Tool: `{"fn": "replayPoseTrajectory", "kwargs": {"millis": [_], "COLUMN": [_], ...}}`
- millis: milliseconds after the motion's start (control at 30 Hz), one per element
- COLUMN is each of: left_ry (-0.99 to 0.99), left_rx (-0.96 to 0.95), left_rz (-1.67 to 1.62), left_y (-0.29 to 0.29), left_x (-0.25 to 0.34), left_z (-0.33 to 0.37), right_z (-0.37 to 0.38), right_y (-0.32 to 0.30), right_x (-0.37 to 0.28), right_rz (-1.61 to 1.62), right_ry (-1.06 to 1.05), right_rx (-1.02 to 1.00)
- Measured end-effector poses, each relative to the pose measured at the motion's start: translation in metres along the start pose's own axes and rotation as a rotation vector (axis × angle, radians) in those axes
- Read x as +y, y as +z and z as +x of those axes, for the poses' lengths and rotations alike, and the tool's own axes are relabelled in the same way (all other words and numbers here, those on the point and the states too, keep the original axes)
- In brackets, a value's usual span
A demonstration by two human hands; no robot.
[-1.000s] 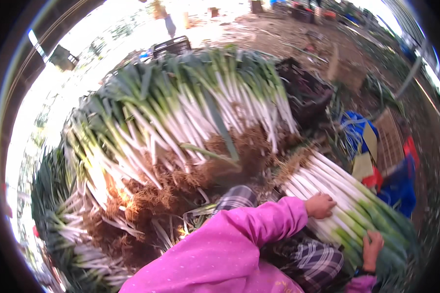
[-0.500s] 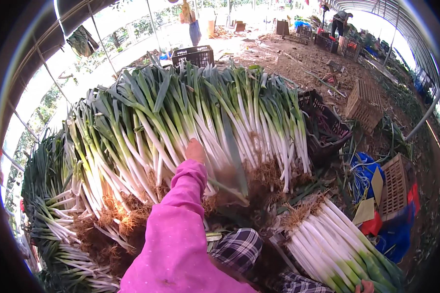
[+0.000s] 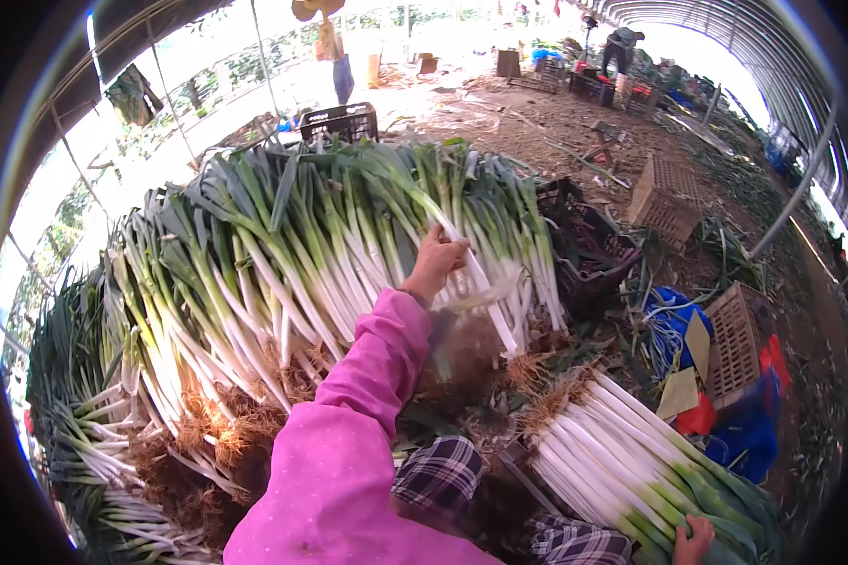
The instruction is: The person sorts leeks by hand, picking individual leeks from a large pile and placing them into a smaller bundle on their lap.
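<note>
My left hand (image 3: 433,262), in a pink sleeve, is closed around the white stem of one leek (image 3: 495,306), over the front of a big leek heap (image 3: 254,264). This leek lies tilted, with its leaves up and its roots (image 3: 526,369) low toward the right. A blurred pale strip crosses just beneath the hand. At the lower right, a neat bundle of leeks (image 3: 612,447) lies across my lap side, roots toward the heap. My right hand (image 3: 694,540) is closed on its green leaves, partly cut off by the lower edge.
Behind the heap stands a black crate (image 3: 339,121). A dark crate (image 3: 584,235) adjoins its right end. Farther right are a tan crate (image 3: 667,201), another slatted crate (image 3: 733,341) and blue twine (image 3: 674,325). Another person (image 3: 620,49) bends over in the distance.
My left hand has moved right along the heap and now grips a single leek. The right hand shows more fully on the bundle's leaves. The view has shifted slightly.
</note>
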State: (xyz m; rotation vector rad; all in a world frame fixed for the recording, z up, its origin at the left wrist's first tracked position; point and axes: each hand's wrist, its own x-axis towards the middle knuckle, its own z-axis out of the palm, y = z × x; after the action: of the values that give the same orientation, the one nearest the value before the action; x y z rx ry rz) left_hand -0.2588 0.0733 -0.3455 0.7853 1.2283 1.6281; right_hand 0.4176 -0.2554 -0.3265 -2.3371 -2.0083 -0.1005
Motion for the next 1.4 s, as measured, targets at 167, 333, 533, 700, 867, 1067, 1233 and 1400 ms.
{"fn": "replayPoseTrajectory", "kwargs": {"millis": [167,333,533,700,867,1067,1233,1400], "left_ry": [0.040,0.230,0.785,0.965,0.753,0.757,0.733,0.751], "left_rx": [-0.158,-0.515,-0.685,-0.883,-1.131,-1.074,-1.120,-1.115], "left_rz": [0.079,0.407,0.710,0.750,0.877,0.798,0.783,0.682], "left_y": [0.080,0.152,0.262,0.317,0.313,0.318,0.291,0.307], "left_x": [0.003,0.010,0.007,-0.102,-0.191,-0.176,-0.187,-0.198], "left_z": [-0.021,-0.041,-0.138,-0.220,-0.294,-0.313,-0.301,-0.319], "right_z": [0.001,-0.003,0.004,0.001,-0.005,-0.007,0.000,-0.007], "right_y": [0.042,0.032,0.019,0.021,0.020,0.018,0.019,0.016], "right_x": [0.023,0.011,-0.002,-0.003,-0.006,-0.004,-0.015,-0.007], "right_rz": [0.223,0.225,0.168,0.166,0.157,0.167,0.160,0.122], "right_ry": [-0.051,-0.059,-0.109,-0.091,-0.097,-0.080,-0.123,-0.124], "right_rx": [0.166,0.229,0.294,0.292,0.320,0.305,0.342,0.326]}}
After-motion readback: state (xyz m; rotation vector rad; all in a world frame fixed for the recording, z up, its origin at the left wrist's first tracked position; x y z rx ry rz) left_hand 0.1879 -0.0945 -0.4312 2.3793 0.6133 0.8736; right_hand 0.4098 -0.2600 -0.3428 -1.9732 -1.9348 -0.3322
